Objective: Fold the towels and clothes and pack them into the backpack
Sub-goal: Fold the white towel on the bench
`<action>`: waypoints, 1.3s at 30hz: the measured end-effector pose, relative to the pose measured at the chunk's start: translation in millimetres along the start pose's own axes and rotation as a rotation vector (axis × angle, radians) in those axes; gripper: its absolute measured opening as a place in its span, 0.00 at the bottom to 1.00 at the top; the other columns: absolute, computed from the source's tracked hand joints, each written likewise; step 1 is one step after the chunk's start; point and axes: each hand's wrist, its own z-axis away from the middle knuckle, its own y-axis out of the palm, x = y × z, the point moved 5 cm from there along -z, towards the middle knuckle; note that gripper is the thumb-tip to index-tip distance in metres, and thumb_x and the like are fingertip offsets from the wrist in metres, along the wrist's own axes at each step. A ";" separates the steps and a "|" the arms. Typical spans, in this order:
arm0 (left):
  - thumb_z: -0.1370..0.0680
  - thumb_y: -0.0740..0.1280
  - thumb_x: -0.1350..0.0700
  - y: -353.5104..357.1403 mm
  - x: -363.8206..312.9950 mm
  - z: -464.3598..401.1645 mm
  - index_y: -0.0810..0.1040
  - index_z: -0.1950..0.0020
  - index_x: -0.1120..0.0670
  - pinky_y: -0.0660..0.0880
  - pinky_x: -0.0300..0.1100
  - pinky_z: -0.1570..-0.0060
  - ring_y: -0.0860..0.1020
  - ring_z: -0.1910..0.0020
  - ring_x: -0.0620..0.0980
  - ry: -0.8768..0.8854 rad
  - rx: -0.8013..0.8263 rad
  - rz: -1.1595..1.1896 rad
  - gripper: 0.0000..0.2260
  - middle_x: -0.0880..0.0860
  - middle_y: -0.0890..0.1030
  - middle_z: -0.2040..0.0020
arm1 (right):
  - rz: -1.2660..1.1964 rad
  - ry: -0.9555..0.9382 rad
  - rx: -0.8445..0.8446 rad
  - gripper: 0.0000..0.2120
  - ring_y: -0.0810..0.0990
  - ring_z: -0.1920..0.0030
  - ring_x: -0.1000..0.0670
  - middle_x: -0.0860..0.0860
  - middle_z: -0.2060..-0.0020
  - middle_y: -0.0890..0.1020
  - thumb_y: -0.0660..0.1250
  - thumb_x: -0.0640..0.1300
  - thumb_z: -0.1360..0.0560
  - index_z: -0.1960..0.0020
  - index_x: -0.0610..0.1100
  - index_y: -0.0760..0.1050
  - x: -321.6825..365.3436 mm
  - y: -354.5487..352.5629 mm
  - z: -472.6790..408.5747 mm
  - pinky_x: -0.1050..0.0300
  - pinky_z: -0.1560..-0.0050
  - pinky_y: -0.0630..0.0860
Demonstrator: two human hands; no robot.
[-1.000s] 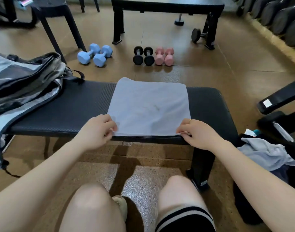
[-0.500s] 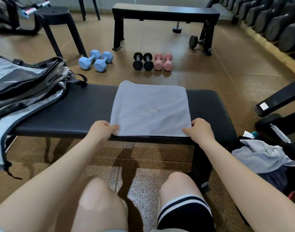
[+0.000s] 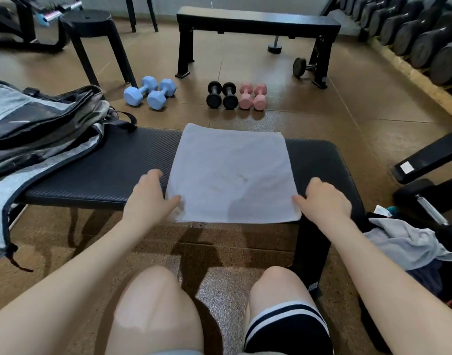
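Towel: pale grey towel (image 3: 230,175) lies flat across the black padded bench (image 3: 112,170), centre of frame; its near edge overhangs the bench's front edge slightly.
Left hand: left hand (image 3: 149,198) at the towel's near-left corner, thumb lying on top of the cloth, fingers beside the left edge and seemingly tucked under it; it pinches the corner.
Right hand: right hand (image 3: 322,201) at the near-right corner, thumb tip on the cloth, fingers curled at the edge; it grips that corner.
Change vs. earlier: both hands sit further up the towel's side edges than a second ago, when they were at the front edge only; the near corners now look slightly raised. Towel's far edge unchanged.
Backpack: grey and black backpack (image 3: 40,131) lies on the bench's left end, upper left of frame, apart from the towel.
Other clothes: crumpled grey cloth (image 3: 404,242) on a dark pile, lower right, off the bench.
Floor beyond bench: blue dumbbells (image 3: 149,92), black dumbbells (image 3: 222,94), pink dumbbells (image 3: 253,96) in a row.
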 end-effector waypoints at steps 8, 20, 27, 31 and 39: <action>0.36 0.36 0.23 50.9 -18.4 -40.4 0.45 0.24 0.59 0.44 0.43 0.27 0.47 0.24 0.51 0.579 0.332 -0.436 0.52 0.56 0.46 0.23 | 0.012 -0.843 0.046 0.26 0.45 0.24 0.48 0.47 0.23 0.47 0.48 0.51 0.18 0.23 0.43 0.46 162.8 51.8 32.8 0.52 0.26 0.43; 0.37 0.33 0.23 54.2 -11.0 -40.2 0.46 0.24 0.59 0.44 0.44 0.27 0.47 0.24 0.53 0.600 0.299 -0.437 0.53 0.57 0.46 0.23 | 0.164 -0.353 0.090 0.31 0.42 0.24 0.51 0.51 0.23 0.43 0.41 0.60 0.20 0.23 0.45 0.41 39.5 50.6 -33.5 0.49 0.26 0.43; 0.26 0.61 0.43 47.7 -31.4 1.7 0.73 0.49 0.56 0.76 0.47 0.60 0.77 0.58 0.59 0.950 0.074 -0.307 0.18 0.58 0.77 0.52 | 0.077 -0.842 -0.298 0.19 0.80 0.49 0.39 0.41 0.44 0.79 0.57 0.52 0.25 0.44 0.41 0.77 36.0 34.3 12.9 0.51 0.52 0.76; 0.37 0.75 0.52 51.0 -27.3 5.2 0.71 0.45 0.56 0.78 0.48 0.59 0.78 0.55 0.59 0.905 0.107 -0.380 0.25 0.58 0.77 0.50 | 0.173 -0.935 -0.226 0.30 0.80 0.48 0.41 0.43 0.45 0.80 0.77 0.54 0.39 0.43 0.41 0.72 27.5 46.4 14.6 0.51 0.51 0.78; 0.30 0.65 0.66 24.2 -9.0 1.6 0.72 0.39 0.54 0.73 0.46 0.50 0.76 0.44 0.54 0.557 0.063 -0.056 0.20 0.51 0.78 0.42 | -0.252 -0.777 -0.204 0.10 0.80 0.44 0.44 0.47 0.42 0.80 0.70 0.37 0.30 0.49 0.40 0.77 10.6 34.9 10.8 0.52 0.46 0.75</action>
